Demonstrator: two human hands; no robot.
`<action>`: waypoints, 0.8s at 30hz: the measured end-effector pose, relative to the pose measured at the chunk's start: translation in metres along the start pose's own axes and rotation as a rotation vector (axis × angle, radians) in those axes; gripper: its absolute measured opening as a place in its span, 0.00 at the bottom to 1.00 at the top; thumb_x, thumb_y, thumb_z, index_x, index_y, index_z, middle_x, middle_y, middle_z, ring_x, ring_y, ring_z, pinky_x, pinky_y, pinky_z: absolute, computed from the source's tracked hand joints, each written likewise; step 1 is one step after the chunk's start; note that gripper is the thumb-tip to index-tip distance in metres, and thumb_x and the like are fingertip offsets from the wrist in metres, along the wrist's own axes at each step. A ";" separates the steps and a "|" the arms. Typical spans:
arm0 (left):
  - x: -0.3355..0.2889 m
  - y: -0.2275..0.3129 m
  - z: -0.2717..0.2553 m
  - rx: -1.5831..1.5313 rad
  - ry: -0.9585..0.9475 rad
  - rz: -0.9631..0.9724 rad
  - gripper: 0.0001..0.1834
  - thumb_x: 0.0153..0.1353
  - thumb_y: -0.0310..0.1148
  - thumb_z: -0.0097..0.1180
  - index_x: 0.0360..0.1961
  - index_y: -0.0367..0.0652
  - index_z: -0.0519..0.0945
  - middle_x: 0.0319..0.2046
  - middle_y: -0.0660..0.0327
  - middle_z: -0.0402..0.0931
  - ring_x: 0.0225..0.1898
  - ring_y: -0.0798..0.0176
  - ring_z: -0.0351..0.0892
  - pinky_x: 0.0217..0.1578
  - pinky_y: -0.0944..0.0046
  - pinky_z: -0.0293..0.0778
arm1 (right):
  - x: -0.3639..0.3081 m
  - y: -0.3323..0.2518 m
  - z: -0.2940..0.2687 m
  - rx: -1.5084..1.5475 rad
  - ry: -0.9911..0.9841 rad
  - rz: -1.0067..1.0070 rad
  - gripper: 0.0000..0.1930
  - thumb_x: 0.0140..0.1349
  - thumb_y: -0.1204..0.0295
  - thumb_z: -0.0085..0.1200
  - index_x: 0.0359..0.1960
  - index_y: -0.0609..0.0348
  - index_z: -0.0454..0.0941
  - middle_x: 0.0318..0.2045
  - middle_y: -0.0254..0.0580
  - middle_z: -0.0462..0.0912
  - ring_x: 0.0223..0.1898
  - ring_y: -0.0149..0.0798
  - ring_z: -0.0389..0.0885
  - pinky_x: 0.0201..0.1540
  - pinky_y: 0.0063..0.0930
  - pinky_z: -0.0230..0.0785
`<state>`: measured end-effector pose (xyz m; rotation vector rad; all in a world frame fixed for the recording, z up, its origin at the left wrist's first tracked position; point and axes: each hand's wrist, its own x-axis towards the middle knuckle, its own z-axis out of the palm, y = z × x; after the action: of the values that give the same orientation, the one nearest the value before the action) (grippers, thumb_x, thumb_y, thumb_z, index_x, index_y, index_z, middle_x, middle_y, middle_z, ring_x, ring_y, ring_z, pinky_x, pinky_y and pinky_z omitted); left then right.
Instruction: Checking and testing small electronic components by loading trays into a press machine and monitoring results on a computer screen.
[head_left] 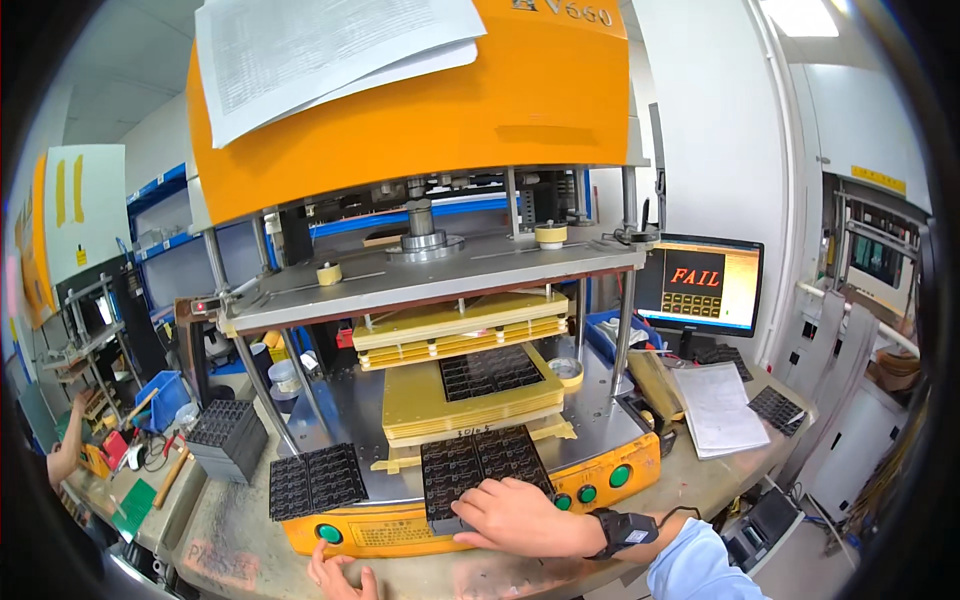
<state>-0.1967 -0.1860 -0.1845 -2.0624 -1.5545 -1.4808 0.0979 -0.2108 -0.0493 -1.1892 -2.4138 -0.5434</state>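
Note:
My right hand (520,515) lies across the near edge of a black compartment tray (485,462), its fingers bent over the top and its thumb lower at the front. A black device on a strap circles that wrist. At the lower edge, my left hand (338,577) has its index finger stretched up to a green push button (328,534), with the thumb held apart; it holds nothing. Another black tray (318,478) lies just above that button. Behind the trays, a yellow layered fixture (470,405) carries a black panel (490,373) in its top opening.
The orange press (410,90) has a grey plate (430,275) on steel posts above the fixture. Stacked dark trays (228,440) stand left. At right are papers (720,405) and a monitor (705,285) with red lettering. Another person's arm (70,435) shows far left.

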 end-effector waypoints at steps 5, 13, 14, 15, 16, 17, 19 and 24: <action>-0.001 -0.001 0.005 0.076 -0.236 0.019 0.16 0.57 0.38 0.62 0.41 0.39 0.77 0.54 0.42 0.71 0.56 0.34 0.65 0.58 0.42 0.63 | -0.005 0.000 0.007 -0.005 0.060 -0.042 0.21 0.61 0.55 0.59 0.44 0.61 0.80 0.33 0.35 0.76 0.36 0.36 0.76 0.36 0.25 0.70; 0.007 0.012 0.001 0.018 -0.053 0.069 0.13 0.59 0.34 0.61 0.41 0.39 0.77 0.48 0.41 0.74 0.55 0.35 0.67 0.60 0.40 0.60 | -0.007 0.004 0.011 0.048 0.099 -0.021 0.20 0.60 0.56 0.59 0.44 0.61 0.78 0.34 0.35 0.74 0.37 0.35 0.75 0.36 0.25 0.69; 0.006 0.012 -0.001 0.002 -0.066 0.082 0.13 0.59 0.34 0.61 0.41 0.39 0.77 0.48 0.41 0.74 0.55 0.35 0.67 0.60 0.40 0.60 | -0.007 0.004 0.012 0.046 0.101 -0.032 0.20 0.60 0.56 0.58 0.43 0.61 0.77 0.34 0.35 0.74 0.38 0.35 0.75 0.37 0.25 0.69; 0.006 0.010 -0.002 -0.006 -0.066 0.058 0.13 0.60 0.35 0.61 0.41 0.38 0.77 0.50 0.40 0.73 0.55 0.35 0.67 0.59 0.41 0.61 | -0.006 0.004 0.012 0.073 0.120 -0.033 0.19 0.60 0.57 0.58 0.42 0.62 0.77 0.35 0.36 0.74 0.39 0.36 0.75 0.37 0.25 0.69; 0.004 0.007 -0.002 -0.014 -0.067 0.035 0.13 0.60 0.36 0.60 0.40 0.37 0.77 0.51 0.39 0.73 0.54 0.35 0.67 0.58 0.41 0.61 | -0.004 0.004 0.013 0.059 0.114 -0.003 0.19 0.60 0.57 0.58 0.42 0.62 0.77 0.35 0.36 0.74 0.39 0.36 0.75 0.37 0.25 0.69; 0.003 0.004 -0.003 -0.001 -0.068 0.047 0.14 0.62 0.38 0.58 0.40 0.36 0.77 0.52 0.39 0.72 0.53 0.35 0.68 0.57 0.42 0.62 | -0.003 0.002 0.014 0.055 0.117 -0.022 0.19 0.59 0.57 0.59 0.41 0.62 0.77 0.35 0.36 0.74 0.39 0.36 0.74 0.37 0.25 0.69; 0.001 0.000 -0.001 -0.017 -0.063 0.059 0.15 0.64 0.39 0.57 0.39 0.36 0.77 0.52 0.39 0.72 0.53 0.35 0.68 0.56 0.42 0.63 | -0.003 0.003 0.010 0.036 0.118 -0.010 0.19 0.58 0.57 0.59 0.40 0.62 0.77 0.35 0.37 0.73 0.39 0.36 0.74 0.37 0.26 0.69; 0.002 0.002 -0.002 0.003 -0.078 0.013 0.16 0.68 0.41 0.53 0.38 0.35 0.77 0.51 0.40 0.73 0.52 0.37 0.70 0.56 0.44 0.63 | -0.003 0.004 0.025 0.088 0.189 -0.040 0.17 0.57 0.57 0.59 0.33 0.61 0.77 0.34 0.38 0.73 0.40 0.38 0.73 0.38 0.27 0.68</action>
<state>-0.1965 -0.1868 -0.1817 -2.1490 -1.5663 -1.4085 0.0987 -0.1979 -0.0709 -1.0075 -2.2803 -0.5304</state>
